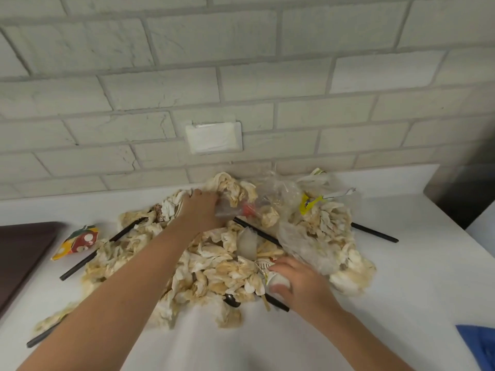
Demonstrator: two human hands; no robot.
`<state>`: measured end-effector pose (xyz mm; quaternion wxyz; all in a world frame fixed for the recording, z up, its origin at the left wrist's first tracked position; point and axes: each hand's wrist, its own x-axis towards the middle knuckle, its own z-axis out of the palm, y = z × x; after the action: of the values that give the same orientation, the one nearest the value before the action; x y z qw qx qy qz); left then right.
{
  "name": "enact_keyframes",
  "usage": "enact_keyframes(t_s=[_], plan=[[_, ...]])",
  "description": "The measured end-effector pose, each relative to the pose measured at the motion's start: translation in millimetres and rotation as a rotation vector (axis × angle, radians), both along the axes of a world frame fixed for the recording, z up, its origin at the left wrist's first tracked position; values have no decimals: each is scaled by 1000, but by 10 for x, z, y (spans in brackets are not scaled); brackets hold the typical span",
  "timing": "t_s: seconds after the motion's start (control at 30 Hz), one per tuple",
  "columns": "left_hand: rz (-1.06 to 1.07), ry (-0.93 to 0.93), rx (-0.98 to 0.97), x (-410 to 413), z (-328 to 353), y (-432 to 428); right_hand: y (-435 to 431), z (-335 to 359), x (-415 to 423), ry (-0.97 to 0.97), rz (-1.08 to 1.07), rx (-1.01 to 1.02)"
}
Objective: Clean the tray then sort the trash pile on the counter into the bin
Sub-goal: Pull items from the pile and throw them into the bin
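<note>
The left hand (201,210) grips the far bottle (230,210), the right hand (302,285) curls round a near cup (277,281); lift both straight up, shedding napkins (214,266).

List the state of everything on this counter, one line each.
Left hand, gripping the bottle.
Right hand, holding the paper cup.
Napkins, crumpled, stained, piled.
Straws, lying among the napkins.
Juice carton, crushed, beside the tray.
Plastic bag, crumpled.

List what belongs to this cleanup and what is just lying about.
Job: stained napkins, black straws, clear bottle in left hand, paper cup in right hand, brown tray, crumpled carton.
Lying about: wall plate, brick wall.
</note>
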<state>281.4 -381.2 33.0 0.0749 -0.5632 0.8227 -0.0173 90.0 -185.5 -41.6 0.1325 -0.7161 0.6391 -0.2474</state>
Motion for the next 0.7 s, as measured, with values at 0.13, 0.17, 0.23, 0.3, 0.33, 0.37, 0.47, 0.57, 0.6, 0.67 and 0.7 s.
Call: enact_keyframes(t_s=[0.13, 0.17, 0.23, 0.3, 0.33, 0.37, 0.47, 0.57, 0.6, 0.67, 0.7], plan=[[86, 614, 75, 166, 223, 243, 1, 155, -21, -200, -86, 40], [93, 749, 71, 215, 278, 309, 9, 199, -25, -256, -112, 42], [120, 950, 26, 312, 372, 437, 36, 277, -26, -364, -137, 36], [146, 1117, -39, 403, 451, 564, 56, 335, -19, -501, -141, 32], [152, 1180, -78, 447, 489, 634, 64, 367, -12, -581, -145, 40], [158, 1237, -114, 495, 525, 708, 71, 391, -2, -658, -150, 41], [178, 1383, -189, 633, 648, 936, 79, 450, 43, -834, -184, -18], [188, 1471, -255, 776, 781, 1160, 127, 560, 107, -938, -218, -46], [187, 1494, -272, 818, 829, 1236, 145, 602, 137, -962, -227, -40], [185, 1535, -303, 885, 922, 1395, 198, 689, 214, -984, -233, -28], [188, 1555, -316, 913, 962, 1470, 232, 729, 261, -987, -230, -28]])
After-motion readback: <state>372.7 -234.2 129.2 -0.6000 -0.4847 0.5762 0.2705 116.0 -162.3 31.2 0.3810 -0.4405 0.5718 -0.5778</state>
